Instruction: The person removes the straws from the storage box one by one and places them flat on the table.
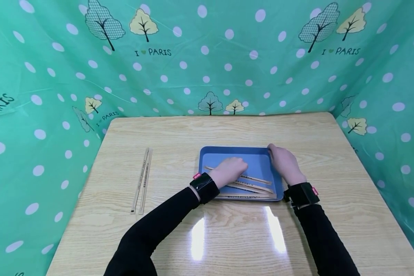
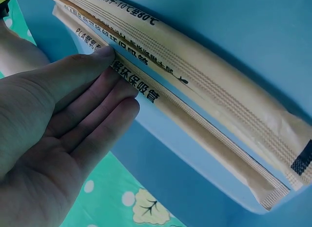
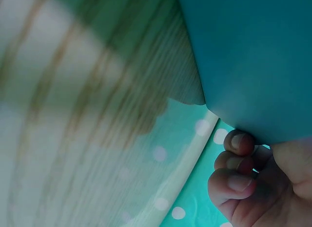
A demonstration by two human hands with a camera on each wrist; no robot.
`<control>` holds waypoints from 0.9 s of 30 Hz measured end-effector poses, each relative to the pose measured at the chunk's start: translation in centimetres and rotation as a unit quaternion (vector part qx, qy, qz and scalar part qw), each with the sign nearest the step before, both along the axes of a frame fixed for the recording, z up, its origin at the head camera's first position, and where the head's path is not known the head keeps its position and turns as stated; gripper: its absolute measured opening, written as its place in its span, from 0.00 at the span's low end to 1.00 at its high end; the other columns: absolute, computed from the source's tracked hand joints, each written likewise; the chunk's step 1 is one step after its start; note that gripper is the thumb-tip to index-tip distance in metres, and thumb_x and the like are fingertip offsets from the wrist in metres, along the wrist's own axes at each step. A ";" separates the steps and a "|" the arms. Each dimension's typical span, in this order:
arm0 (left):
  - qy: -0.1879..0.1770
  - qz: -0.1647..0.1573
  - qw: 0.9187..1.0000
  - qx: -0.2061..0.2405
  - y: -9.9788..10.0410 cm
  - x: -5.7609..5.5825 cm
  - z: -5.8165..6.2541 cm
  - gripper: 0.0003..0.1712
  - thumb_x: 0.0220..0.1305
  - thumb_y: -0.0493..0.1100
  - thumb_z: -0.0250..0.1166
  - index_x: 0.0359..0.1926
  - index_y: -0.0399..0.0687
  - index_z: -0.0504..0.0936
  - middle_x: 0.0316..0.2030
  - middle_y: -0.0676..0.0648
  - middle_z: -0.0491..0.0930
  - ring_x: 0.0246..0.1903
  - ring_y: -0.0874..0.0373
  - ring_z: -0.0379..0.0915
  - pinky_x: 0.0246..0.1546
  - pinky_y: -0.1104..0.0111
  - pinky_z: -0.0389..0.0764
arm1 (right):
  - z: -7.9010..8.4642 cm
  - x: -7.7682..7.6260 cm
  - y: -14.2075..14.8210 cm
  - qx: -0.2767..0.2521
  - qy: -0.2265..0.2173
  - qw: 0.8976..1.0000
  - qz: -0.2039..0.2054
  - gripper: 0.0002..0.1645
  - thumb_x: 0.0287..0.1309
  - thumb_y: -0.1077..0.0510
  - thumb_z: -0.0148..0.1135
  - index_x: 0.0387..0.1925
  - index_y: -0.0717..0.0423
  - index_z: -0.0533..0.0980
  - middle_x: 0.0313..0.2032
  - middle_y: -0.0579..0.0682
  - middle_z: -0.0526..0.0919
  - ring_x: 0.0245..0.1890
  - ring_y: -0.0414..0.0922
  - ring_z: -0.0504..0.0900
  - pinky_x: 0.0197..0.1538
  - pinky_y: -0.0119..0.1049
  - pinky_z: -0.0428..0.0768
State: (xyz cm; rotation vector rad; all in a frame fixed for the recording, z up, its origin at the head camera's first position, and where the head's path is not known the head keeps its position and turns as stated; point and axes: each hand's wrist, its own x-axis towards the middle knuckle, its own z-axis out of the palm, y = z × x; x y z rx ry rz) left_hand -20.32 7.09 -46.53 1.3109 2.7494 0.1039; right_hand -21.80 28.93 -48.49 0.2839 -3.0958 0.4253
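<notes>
A blue tray (image 1: 257, 156) stands on the table with several paper-wrapped straws in it. My left hand (image 1: 229, 170) reaches down into the tray, and its thumb and fingers pinch one wrapped straw (image 2: 195, 141) close to its middle. Beside that straw lie more wrapped straws (image 2: 219, 80), printed with dark characters. At the tray's right side, my right hand (image 1: 288, 165) grips the rim near the far corner. The right wrist view shows its curled fingers (image 3: 234, 183) at the tray's edge.
Two more wrapped straws (image 1: 145, 184) lie side by side on the wooden table (image 1: 172, 134), left of the tray. A green dotted cloth (image 1: 207, 69) hangs behind the table and along both sides. Light reflects off the tabletop in front of the tray.
</notes>
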 end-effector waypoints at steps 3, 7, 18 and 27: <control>-0.004 0.004 1.000 0.003 -0.3 0.0 0.1 0.12 0.61 0.31 0.55 0.27 0.49 0.79 0.26 0.54 0.79 0.24 0.64 0.71 0.24 0.73 0.75 | -0.2 0.0 0.0 0.002 0.001 1.000 0.002 0.13 0.69 0.60 0.45 0.48 0.63 0.71 0.36 0.63 0.82 0.32 0.55 0.81 0.33 0.48 0.77; 0.001 0.020 1.000 0.019 -0.7 0.1 1.0 0.13 0.63 0.32 0.55 0.23 0.50 0.77 0.21 0.55 0.73 0.21 0.64 0.66 0.21 0.74 0.71 | -0.3 0.0 -0.1 0.001 -0.001 1.000 0.001 0.14 0.69 0.59 0.45 0.49 0.63 0.71 0.36 0.62 0.82 0.33 0.54 0.82 0.34 0.48 0.77; 0.008 0.076 0.995 0.063 -1.6 0.9 4.2 0.20 0.68 0.35 0.51 0.18 0.52 0.65 0.18 0.54 0.61 0.20 0.63 0.55 0.21 0.74 0.59 | -0.1 0.3 0.0 -0.007 0.016 1.000 0.012 0.13 0.70 0.60 0.45 0.48 0.63 0.71 0.31 0.59 0.81 0.28 0.51 0.79 0.30 0.44 0.73; 0.006 0.105 0.991 0.085 -2.7 1.6 5.7 0.13 0.68 0.37 0.53 0.25 0.51 0.75 0.19 0.53 0.67 0.19 0.64 0.56 0.20 0.75 0.58 | -0.1 0.0 0.0 -0.006 0.007 1.000 0.008 0.14 0.68 0.63 0.46 0.51 0.64 0.70 0.37 0.64 0.81 0.34 0.57 0.81 0.36 0.51 0.77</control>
